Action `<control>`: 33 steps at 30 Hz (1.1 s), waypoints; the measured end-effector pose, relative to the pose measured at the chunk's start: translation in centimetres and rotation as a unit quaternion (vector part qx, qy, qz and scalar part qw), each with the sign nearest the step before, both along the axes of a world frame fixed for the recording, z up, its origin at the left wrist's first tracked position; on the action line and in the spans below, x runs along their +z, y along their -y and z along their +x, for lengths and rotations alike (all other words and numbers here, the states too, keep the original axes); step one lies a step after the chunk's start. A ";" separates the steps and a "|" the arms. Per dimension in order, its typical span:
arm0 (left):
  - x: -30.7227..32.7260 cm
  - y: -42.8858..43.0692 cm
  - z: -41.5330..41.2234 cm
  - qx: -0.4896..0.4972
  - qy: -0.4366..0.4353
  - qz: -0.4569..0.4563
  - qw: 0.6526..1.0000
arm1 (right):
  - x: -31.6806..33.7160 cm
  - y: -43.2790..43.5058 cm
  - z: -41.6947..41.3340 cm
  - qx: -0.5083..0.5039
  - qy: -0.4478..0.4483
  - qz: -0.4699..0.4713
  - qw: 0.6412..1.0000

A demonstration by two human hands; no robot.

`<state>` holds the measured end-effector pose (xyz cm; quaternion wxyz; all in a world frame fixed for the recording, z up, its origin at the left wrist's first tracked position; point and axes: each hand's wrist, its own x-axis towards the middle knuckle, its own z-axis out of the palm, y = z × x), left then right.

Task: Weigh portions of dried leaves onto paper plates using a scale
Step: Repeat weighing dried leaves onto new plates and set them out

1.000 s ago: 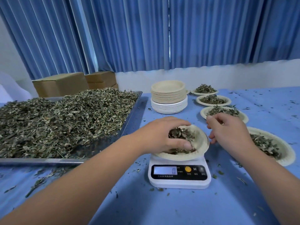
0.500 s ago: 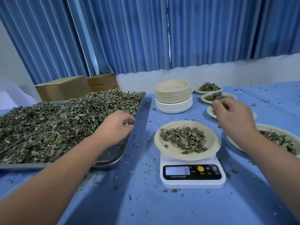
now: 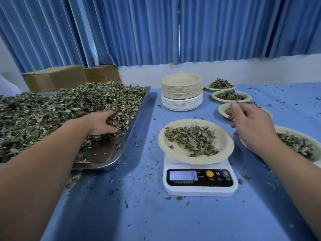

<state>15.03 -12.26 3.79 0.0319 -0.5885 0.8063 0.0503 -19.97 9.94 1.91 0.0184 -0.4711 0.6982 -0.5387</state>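
The paper plate (image 3: pixel 223 142) sat on the white scale (image 3: pixel 199 189) near the middle of the table, carrying a loose portion (image 3: pixel 191 140) of leaves, and the display showed a 5. The left hand (image 3: pixel 102 122), which 0.5 s earlier had been at the tray's near right corner, had pushed farther into the dried leaves (image 3: pixel 69 108); its fingers curled into the heap around a clump, with the tips buried out of sight. The right hand (image 3: pixel 250 124) had hardly moved: it hovered just right of the weighing plate, fingers loosely bent, holding nothing. The metal tray (image 3: pixel 139 117) lay to the left of the scale, well apart from it. Beyond the scale stood a stack of empty plates (image 3: pixel 181 91). To the right ran a row of 4 filled plates: 2 at the far end (image 3: pixel 220 84) (image 3: pixel 231 96), a 3rd (image 3: pixel 223 110) partly hidden behind the right hand, and a 4th (image 3: pixel 298 143) partly behind the right forearm. Leaf crumbs dotted the blue tablecloth (image 3: pixel 139 214). Cardboard boxes (image 3: pixel 55 77) sat behind the tray, under blue curtains (image 3: pixel 156 28).
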 end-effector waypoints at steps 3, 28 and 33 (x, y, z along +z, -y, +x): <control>-0.6 -0.8 -0.8 -0.018 0.021 0.024 0.999 | -0.2 0.1 -0.2 0.008 -0.003 0.004 1.000; 1.4 -8.1 0.8 -0.051 -0.134 -0.057 0.988 | 0.0 -0.6 0.0 0.027 -0.028 0.039 0.999; 1.2 -8.4 0.9 -0.053 -0.166 -0.031 0.984 | 0.1 -0.8 0.2 0.031 -0.029 0.037 0.998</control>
